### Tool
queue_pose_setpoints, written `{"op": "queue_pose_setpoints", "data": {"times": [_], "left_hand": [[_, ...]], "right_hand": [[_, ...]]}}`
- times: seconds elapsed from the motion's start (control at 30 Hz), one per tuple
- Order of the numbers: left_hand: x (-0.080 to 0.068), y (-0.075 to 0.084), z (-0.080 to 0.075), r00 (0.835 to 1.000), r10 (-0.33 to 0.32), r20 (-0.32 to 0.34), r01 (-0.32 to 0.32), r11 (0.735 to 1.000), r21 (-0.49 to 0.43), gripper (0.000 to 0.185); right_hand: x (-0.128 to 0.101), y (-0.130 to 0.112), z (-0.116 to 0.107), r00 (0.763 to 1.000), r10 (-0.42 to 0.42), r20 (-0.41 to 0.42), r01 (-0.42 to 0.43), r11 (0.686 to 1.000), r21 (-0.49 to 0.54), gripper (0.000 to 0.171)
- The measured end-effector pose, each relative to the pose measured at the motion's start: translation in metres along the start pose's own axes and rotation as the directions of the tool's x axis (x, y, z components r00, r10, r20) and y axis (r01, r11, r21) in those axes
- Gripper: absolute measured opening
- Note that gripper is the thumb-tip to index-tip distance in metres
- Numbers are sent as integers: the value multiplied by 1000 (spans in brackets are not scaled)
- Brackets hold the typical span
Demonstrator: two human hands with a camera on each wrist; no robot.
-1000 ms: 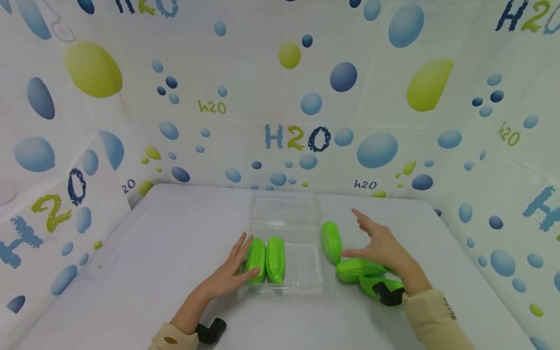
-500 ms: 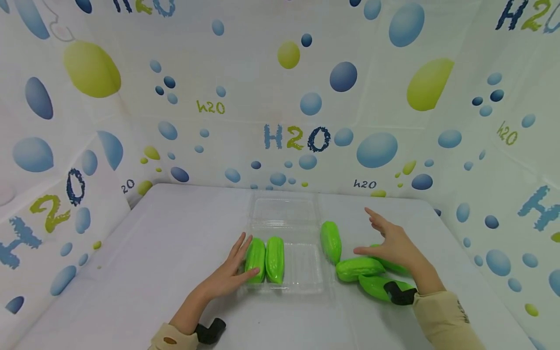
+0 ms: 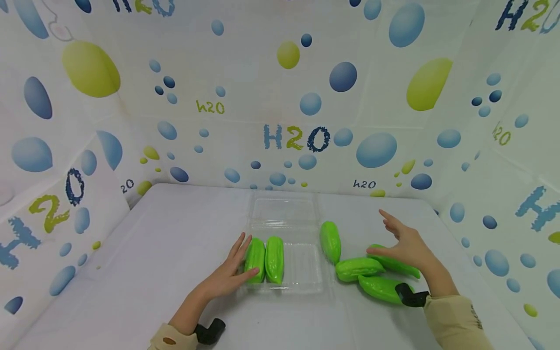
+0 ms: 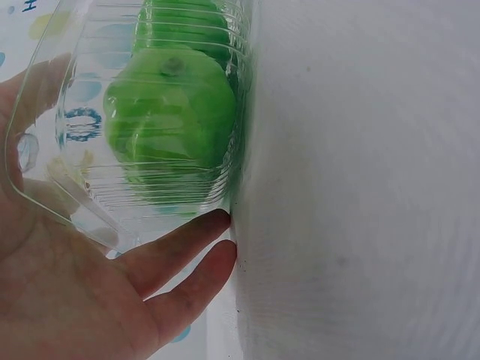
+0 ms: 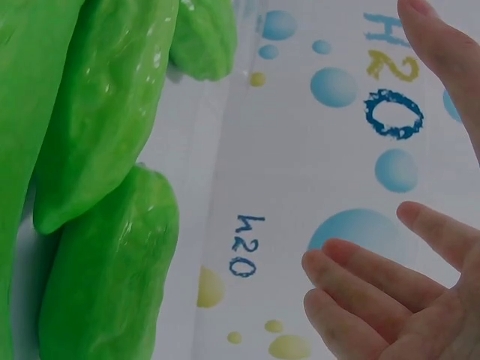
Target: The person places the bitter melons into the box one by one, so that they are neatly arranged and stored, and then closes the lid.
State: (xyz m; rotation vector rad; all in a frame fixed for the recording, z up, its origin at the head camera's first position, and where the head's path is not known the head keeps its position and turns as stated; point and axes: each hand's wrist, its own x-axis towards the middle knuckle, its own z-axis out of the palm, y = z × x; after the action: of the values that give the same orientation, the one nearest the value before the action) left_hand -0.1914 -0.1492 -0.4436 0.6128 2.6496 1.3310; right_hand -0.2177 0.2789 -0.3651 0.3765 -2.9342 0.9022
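A clear plastic clamshell box (image 3: 306, 265) lies with its lid (image 3: 284, 209) folded back. Two glossy green cucumber-like vegetables stand side by side in its left part, the outer one (image 3: 254, 257) and the inner one (image 3: 274, 260). My left hand (image 3: 225, 279) rests at the box's left side, fingers extended; in the left wrist view, fingertips (image 4: 217, 225) reach down to the table beside the clear wall. My right hand (image 3: 407, 248) hovers with fingers spread over a loose pile, holding nothing. Below it lie green vegetables (image 3: 359, 269), (image 5: 109, 112), partly overlapping.
One more green vegetable (image 3: 330, 242) lies just right of the box, its lower end near the pile. A white cloth (image 3: 175, 228) covers the table. Curtains (image 3: 245, 73) printed with dots and lettering stand behind and at both sides.
My right hand has moved to the right, away from the box, uncovering more of the green vegetables in the pile. My left hand and the box have stayed in place.
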Motion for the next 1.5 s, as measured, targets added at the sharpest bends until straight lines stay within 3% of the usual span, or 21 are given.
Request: {"op": "queue_pose_setpoints", "data": {"times": [0.53,1.5], "left_hand": [[-1,-1,0,1000,-6,0,6,1000,12,82],[-2,0,0,1000,4,-4,-4,1000,0,81]], "right_hand": [[-9,22,-6,997,71,-9,-71,997,-11,102],[-22,58,9,990,133,48,-135,990,31,91]]}}
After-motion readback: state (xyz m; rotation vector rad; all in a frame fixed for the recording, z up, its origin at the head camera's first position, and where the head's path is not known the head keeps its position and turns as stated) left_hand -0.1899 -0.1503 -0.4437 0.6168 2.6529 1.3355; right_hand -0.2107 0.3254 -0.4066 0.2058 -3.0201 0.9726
